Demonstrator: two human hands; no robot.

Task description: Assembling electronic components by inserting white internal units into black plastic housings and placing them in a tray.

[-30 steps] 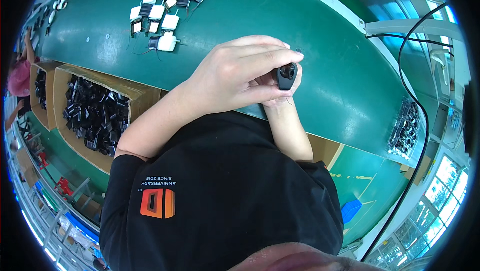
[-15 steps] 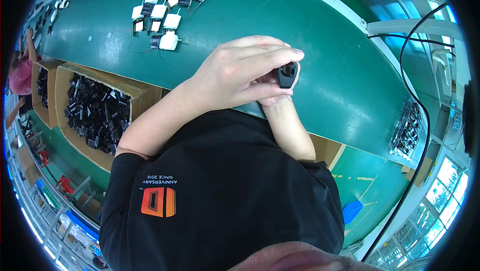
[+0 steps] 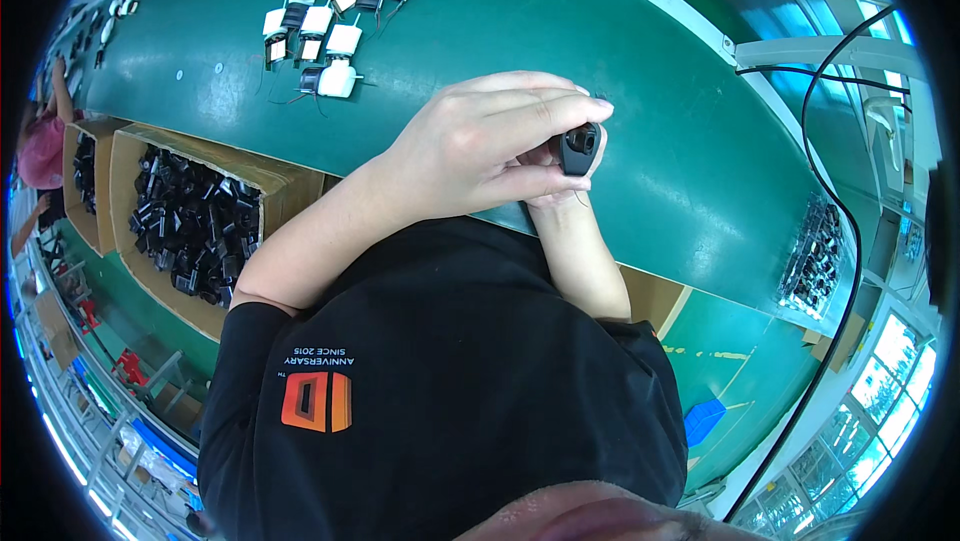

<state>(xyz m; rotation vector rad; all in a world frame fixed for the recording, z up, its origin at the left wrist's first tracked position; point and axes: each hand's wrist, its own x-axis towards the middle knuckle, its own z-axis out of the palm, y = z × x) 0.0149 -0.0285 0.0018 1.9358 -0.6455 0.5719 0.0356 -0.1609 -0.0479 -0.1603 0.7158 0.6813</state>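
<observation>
My left hand (image 3: 490,136) is closed, thumb below and fingers above, on a black plastic housing (image 3: 577,151) above the green bench. The housing's end points to the right and shows a dark round opening. Behind it, my right hand (image 3: 560,199) is mostly covered by the left, with its palm edge and wrist showing. Its fingers are largely hidden, so its grip on the housing cannot be made out. A thin wire hangs by the right wrist. Up and to the left, several white-and-black motor units (image 3: 315,21) with thin wires lie grouped on the bench.
An open cardboard box (image 3: 283,203) of black plastic parts stands at the bench's near left edge, beside a smaller box (image 3: 90,231). At the right end lies a clear bag of small parts (image 3: 815,253). A black cable (image 3: 852,241) hangs there. Another person (image 3: 45,151) is at far left.
Both hands and the black housing have shifted very slightly to the right. The grip looks the same, and the things on the bench have stayed put.
</observation>
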